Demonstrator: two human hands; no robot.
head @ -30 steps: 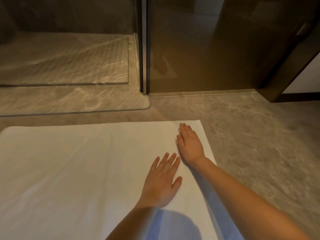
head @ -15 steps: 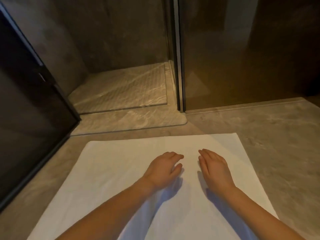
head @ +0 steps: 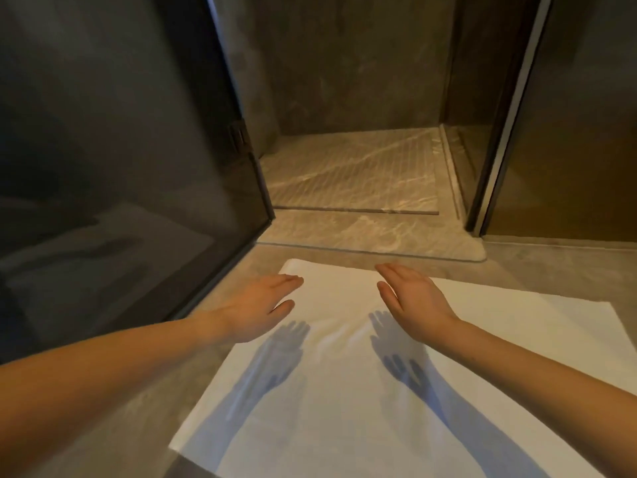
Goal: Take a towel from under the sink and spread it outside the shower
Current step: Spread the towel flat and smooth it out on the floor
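White towel (head: pixel 499 357) is laid flat on the floor (head: pixel 551 267), just before the shower sill (head: pixel 372 236). Left hand (head: pixel 262 300) and right hand (head: pixel 415 298) are held apart above its far edge, palms down, fingers straight; nothing is gripped. Shadows (head: pixel 286 343) of both are cast on the cloth

Floor (head: pixel 551 270): grey-beige veined stone, matte. Shower floor (head: pixel 348 170): same stone, grooved, behind a low rounded threshold (head: pixel 362 236). Back wall (head: pixel 344 63): dark veined stone. Left: dark glass door (head: pixel 120 167), standing open. Right: bronze-tinted glass panel (head: pixel 568 150), metal-framed. Light dim, warm.
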